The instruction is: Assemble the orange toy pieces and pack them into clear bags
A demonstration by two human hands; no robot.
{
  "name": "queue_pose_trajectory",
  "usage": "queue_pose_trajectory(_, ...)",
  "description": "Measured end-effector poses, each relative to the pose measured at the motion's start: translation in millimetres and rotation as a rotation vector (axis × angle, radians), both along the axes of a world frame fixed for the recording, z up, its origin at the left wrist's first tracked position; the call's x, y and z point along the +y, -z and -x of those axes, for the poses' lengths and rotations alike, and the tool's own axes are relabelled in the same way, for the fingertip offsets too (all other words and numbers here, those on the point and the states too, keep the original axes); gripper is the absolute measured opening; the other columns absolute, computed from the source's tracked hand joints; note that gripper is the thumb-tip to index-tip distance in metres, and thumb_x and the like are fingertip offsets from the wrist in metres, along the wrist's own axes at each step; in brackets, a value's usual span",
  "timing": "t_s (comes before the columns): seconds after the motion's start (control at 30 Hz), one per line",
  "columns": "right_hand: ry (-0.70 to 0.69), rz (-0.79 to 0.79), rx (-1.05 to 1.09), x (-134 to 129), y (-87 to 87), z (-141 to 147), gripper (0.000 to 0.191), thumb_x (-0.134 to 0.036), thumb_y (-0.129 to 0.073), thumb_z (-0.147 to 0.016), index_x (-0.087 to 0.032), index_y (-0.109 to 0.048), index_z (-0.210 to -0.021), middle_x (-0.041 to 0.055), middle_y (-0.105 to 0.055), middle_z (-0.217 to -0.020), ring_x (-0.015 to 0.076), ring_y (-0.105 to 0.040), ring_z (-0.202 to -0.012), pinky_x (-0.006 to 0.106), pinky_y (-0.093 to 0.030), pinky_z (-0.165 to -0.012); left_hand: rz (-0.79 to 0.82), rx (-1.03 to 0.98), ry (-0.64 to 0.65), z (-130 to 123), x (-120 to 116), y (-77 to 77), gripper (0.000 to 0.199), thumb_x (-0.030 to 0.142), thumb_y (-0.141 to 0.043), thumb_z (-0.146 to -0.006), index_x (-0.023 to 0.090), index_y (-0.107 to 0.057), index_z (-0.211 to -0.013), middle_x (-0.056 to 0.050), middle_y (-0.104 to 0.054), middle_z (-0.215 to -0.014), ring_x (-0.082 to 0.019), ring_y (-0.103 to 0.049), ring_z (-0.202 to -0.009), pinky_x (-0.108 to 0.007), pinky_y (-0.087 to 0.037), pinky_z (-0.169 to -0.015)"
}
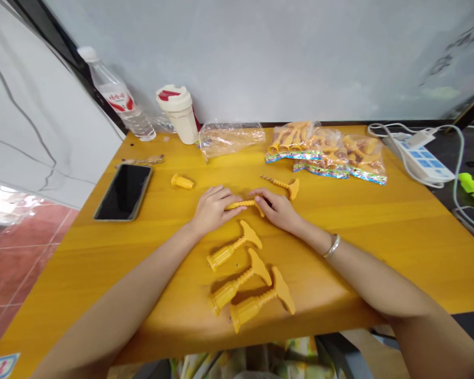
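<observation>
Both my hands hold one yellow T-handled tool (245,204) over the middle of the table. Fingers of my left hand (215,209) wrap round its sleeve end, mostly hidden. My right hand (276,209) grips the T-shaped handle end. Just behind my right hand lies a loose yellow screw piece (283,184) with a metal tip. A separate yellow sleeve (183,181) rests behind and left of my left hand. Nearer the front edge are three yellow tools, each a sleeve with a T handle: one (235,246), another (240,281) and a third (263,300).
A black phone (124,192) lies at the left. Along the back stand a water bottle (120,97) and a white cup (178,114), beside a crumpled clear bag (232,139). Bags of yellow parts (324,149) and a power strip (421,158) with cables are at the right.
</observation>
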State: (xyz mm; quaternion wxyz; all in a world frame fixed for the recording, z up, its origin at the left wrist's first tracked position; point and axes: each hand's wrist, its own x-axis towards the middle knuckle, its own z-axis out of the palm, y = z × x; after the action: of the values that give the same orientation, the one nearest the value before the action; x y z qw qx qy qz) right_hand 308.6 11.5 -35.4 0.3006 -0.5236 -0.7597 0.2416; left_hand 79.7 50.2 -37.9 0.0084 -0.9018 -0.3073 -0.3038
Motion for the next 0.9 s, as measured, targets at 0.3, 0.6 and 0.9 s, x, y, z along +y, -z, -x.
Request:
queue_pose_trajectory(0.3,-0.024,-0.042,-0.036,-1,-1.0,1,0.031,-0.034,-0.043,-0.1,-0.02,-0.065,-0.117,0.0008,-0.067,-0.075,0.0133,-0.056,-0.06,0.025,-0.039,-0.062,-0.009,0.022,0.005,0,-1,-1.7,0.029,0.044,-0.058,-0.094,0.02,-0.075,-0.096,-0.006,-0.065,-0.084,-0.018,-0.056,-0.08,-0.031,-0.044,-0.074)
queue_pose_trajectory(0.6,0.017,-0.074,-0.145,-5,-5.4,4,0.033,-0.036,-0.041,-0.102,-0.023,-0.059,-0.127,0.0037,-0.074,-0.092,0.0172,-0.067,-0.073,0.028,-0.047,-0.069,0.107,0.075,0.018,3,-10,-3.6,0.032,0.044,-0.053,-0.097,0.021,-0.071,-0.11,-0.005,-0.069,-0.089,-0.017,-0.063,-0.083,-0.03,-0.047,-0.079)
queue_pose_trajectory(0.9,-0.042,-0.247,-0.234,-34,-5.4,-27,0.028,-0.029,-0.041,-0.102,-0.022,-0.062,-0.12,0.0054,-0.074,-0.112,0.0178,-0.069,-0.091,0.031,-0.049,-0.08,0.196,0.019,0.046,6,-15,-3.6,0.031,0.039,-0.05,-0.099,0.02,-0.071,-0.113,-0.006,-0.068,-0.094,-0.019,-0.063,-0.089,-0.031,-0.05,-0.083)
